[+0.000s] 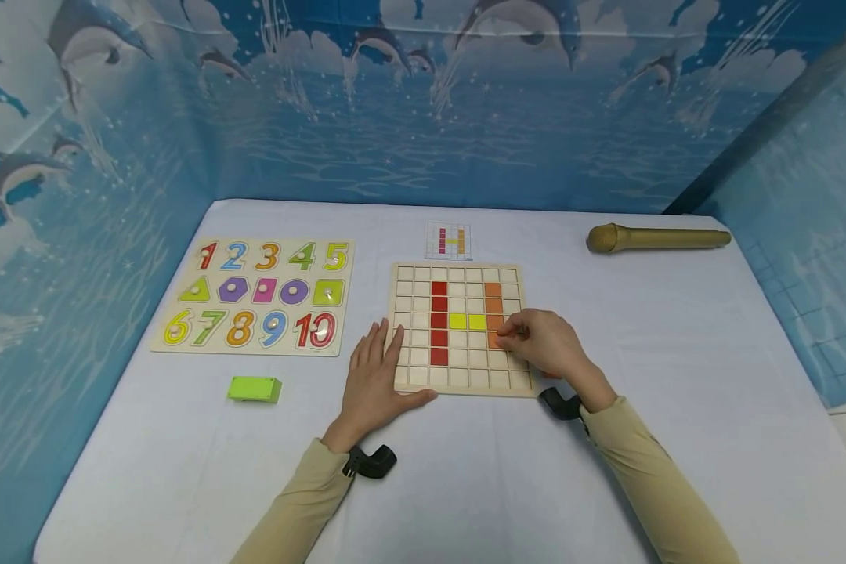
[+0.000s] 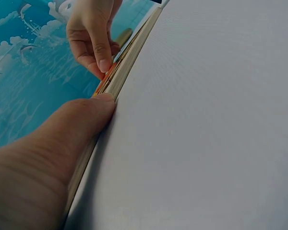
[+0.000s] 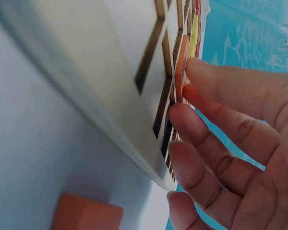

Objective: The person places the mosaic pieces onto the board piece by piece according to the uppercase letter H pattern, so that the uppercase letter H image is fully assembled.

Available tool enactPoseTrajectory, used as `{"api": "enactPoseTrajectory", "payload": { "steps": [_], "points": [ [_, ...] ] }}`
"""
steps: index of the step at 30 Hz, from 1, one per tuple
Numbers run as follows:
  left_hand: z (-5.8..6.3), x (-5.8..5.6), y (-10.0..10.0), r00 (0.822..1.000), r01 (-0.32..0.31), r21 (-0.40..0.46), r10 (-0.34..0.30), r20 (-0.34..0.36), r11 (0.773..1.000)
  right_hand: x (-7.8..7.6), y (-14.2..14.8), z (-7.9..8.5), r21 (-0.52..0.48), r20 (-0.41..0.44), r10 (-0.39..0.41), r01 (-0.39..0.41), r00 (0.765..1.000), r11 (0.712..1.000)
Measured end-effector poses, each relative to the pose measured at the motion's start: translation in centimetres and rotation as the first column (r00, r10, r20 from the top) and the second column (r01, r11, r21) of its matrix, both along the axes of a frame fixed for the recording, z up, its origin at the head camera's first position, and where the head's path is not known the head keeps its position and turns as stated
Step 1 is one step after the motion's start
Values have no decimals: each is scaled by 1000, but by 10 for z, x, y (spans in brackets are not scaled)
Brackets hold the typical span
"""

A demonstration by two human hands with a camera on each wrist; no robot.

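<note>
A wooden grid board [image 1: 458, 381] lies in the middle of the table. On it stand a column of red tiles [image 1: 439, 319], two yellow tiles [image 1: 458, 322] and a column of orange tiles [image 1: 493, 301]. My right hand [image 1: 546, 342] pinches an orange tile [image 3: 181, 67] between thumb and index finger, at the lower end of the orange column. My left hand [image 1: 377, 384] rests at the board's left corner, fingers extended along the side and thumb against the near edge. Partly hidden under my right hand, a loose orange tile [image 3: 86, 213] lies beside the board.
A small card [image 1: 448, 240] with a coloured H pattern lies behind the board. To the left are a number-and-shape puzzle [image 1: 254, 270] and a green block [image 1: 254, 389]. A gold microphone-shaped object [image 1: 659, 238] lies at the back right.
</note>
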State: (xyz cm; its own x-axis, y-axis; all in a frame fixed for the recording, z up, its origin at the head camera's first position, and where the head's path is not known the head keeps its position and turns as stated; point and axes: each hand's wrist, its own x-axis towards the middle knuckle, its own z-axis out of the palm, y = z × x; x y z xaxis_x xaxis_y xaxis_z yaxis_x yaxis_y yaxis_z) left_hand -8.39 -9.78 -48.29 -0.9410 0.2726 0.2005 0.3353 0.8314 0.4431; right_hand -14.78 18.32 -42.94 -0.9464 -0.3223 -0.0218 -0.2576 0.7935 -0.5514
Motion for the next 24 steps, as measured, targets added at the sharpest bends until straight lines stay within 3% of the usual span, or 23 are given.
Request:
{"api": "enactPoseTrajectory", "payload": {
  "steps": [9, 20, 24],
  "points": [
    [0, 0, 0, 1000, -2, 7, 2, 4, 1000, 3, 5, 0, -41, -58, 6, -8, 998, 999],
    [2, 0, 2, 1000, -6, 7, 6, 6, 1000, 12, 25, 9, -129, -145, -89, 70, 986, 989],
    [3, 0, 2, 1000, -8, 4, 8, 12, 1000, 9, 42, -9, -127, -212, -110, 84, 971, 988]
  ]
}}
